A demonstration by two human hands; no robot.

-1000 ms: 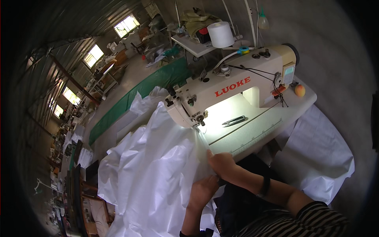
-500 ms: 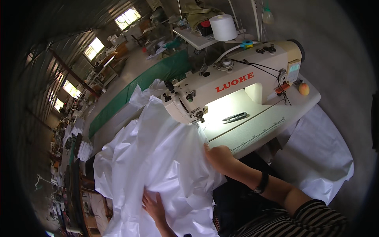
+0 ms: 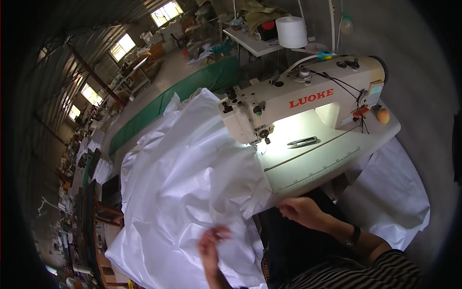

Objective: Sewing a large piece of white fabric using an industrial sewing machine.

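A large sheet of glossy white fabric (image 3: 178, 178) lies in folds left of the sewing machine (image 3: 308, 96), its edge reaching the needle area. My left hand (image 3: 211, 244) is over the lower part of the fabric, its fingers smeared by motion; I cannot tell whether it touches the cloth. Just in front of the machine bed's near edge is my right hand (image 3: 305, 213), a dark band on its wrist. Its fingers are curled together, apart from the fabric, and what they hold, if anything, is hidden. Small thread snips (image 3: 304, 142) rest on the lit bed.
A peach-like fruit (image 3: 383, 116) sits at the bed's right end. Behind the machine stands a white thread cone (image 3: 291, 32). More white sheeting (image 3: 392, 188) hangs at the right. A long green cover (image 3: 178, 94) runs along the table beyond the fabric.
My right hand has left the fabric beside the needle and drawn back toward me. My left hand has lifted and shifted right. The fabric lies more spread out, and the view has shifted slightly.
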